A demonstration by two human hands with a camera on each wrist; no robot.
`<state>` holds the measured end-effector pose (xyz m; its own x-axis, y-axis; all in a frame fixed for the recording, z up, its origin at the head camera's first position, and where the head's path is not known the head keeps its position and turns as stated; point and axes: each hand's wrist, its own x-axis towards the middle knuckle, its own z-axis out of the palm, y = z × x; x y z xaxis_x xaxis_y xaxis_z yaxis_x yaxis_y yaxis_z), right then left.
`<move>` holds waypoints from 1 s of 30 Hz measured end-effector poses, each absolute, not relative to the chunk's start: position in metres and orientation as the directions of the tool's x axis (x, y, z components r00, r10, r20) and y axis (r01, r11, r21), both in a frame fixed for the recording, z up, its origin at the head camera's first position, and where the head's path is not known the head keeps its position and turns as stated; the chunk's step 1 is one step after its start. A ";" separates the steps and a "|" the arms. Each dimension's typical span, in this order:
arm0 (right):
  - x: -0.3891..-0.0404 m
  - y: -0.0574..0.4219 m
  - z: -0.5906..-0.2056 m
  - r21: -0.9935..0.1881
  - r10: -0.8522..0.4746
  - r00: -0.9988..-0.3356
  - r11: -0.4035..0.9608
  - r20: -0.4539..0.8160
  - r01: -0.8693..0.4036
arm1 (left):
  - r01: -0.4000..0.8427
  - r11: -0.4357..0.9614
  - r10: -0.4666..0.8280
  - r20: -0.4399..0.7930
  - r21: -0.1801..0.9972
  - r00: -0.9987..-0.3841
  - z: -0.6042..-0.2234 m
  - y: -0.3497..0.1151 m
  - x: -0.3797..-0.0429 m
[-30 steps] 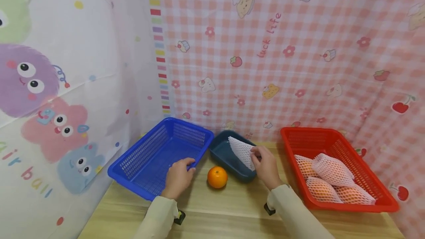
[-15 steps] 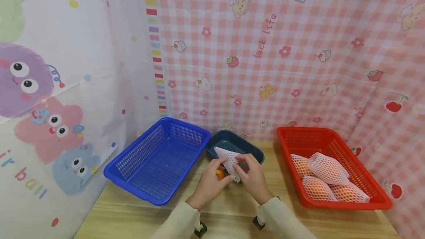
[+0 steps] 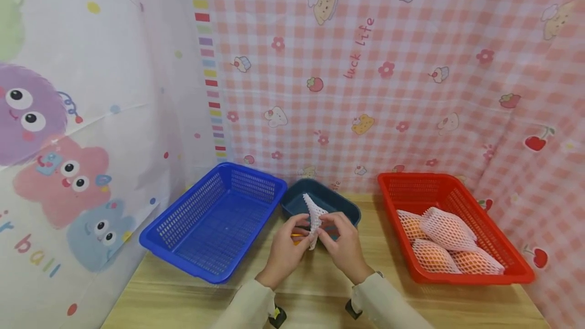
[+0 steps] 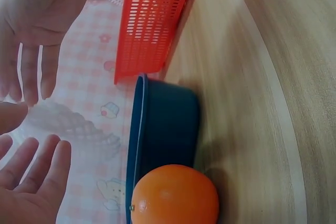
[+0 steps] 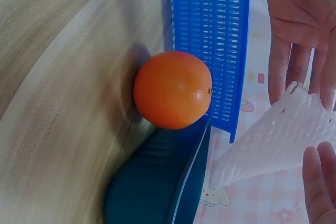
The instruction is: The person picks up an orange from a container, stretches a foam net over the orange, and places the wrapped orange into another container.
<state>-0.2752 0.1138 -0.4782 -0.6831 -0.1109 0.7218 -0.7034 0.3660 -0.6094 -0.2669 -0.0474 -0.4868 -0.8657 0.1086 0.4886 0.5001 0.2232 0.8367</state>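
Note:
Both hands hold a white foam fruit net (image 3: pixel 314 212) above the table, over the near edge of a dark teal tray (image 3: pixel 335 201). My left hand (image 3: pixel 283 253) pinches its left side between thumb and fingers, while my right hand (image 3: pixel 346 250) pinches the right side. The net looks flat and narrow, its pointed end up and away from me. Under the hands an orange (image 5: pixel 172 90) rests on the table against the tray; in the head view the left hand mostly hides it. In the left wrist view the orange (image 4: pixel 176 195) shows bare.
To the left stands a blue basket (image 3: pixel 215 225) with nothing in it. A red basket (image 3: pixel 495 227) on the right holds several oranges in foam nets (image 3: pixel 450 230). Patterned cloths hang behind the wooden table (image 3: pixel 315 298) and at its left.
The left hand has left the blue basket's rim and come to the net. The right hand has brought the net left and nearer, out of the tray. The net is now turned more edge-on.

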 end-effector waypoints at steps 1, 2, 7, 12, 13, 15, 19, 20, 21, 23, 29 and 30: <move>-0.273 0.113 -0.475 -0.611 -0.101 -0.683 0.367 0.723 -0.701 | 0.504 0.225 0.105 0.494 0.833 -0.863 -0.487 -0.048 -0.267; -0.270 0.111 -0.470 -0.605 -0.095 -0.676 0.368 0.731 -0.706 | 0.511 0.226 0.101 0.502 0.829 -0.859 -0.487 -0.048 -0.266; -0.269 0.112 -0.468 -0.620 -0.070 -0.685 0.365 0.725 -0.694 | 0.521 0.228 0.102 0.512 0.823 -0.853 -0.488 -0.050 -0.267; -0.272 0.113 -0.476 -0.628 -0.063 -0.693 0.371 0.718 -0.684 | 0.545 0.230 0.113 0.534 0.806 -0.838 -0.489 -0.048 -0.267; -0.272 0.112 -0.477 -0.624 -0.065 -0.690 0.372 0.721 -0.687 | 0.550 0.232 0.113 0.539 0.802 -0.835 -0.489 -0.047 -0.266; -0.272 0.111 -0.477 -0.618 -0.068 -0.681 0.359 0.729 -0.699 | 0.550 0.238 0.106 0.541 0.801 -0.834 -0.488 -0.045 -0.265; -0.273 0.111 -0.477 -0.600 -0.057 -0.653 0.341 0.755 -0.724 | 0.525 0.214 0.069 0.523 0.824 -0.850 -0.486 -0.042 -0.264; -0.273 0.112 -0.476 -0.594 -0.049 -0.647 0.349 0.761 -0.725 | 0.520 0.208 0.058 0.520 0.829 -0.852 -0.486 -0.041 -0.263; -0.274 0.113 -0.475 -0.587 -0.041 -0.643 0.365 0.765 -0.723 | 0.518 0.204 0.048 0.520 0.830 -0.853 -0.485 -0.041 -0.263; -0.275 0.116 -0.474 -0.567 -0.032 -0.632 0.407 0.775 -0.716 | 0.526 0.202 0.035 0.531 0.826 -0.847 -0.483 -0.041 -0.262; -0.273 0.121 -0.471 -0.496 -0.101 -0.614 0.495 0.783 -0.713 | 0.638 0.315 0.097 0.645 0.703 -0.758 -0.479 -0.042 -0.261; -0.272 0.121 -0.471 -0.486 -0.118 -0.618 0.510 0.777 -0.709 | 0.651 0.331 0.115 0.655 0.683 -0.747 -0.479 -0.043 -0.261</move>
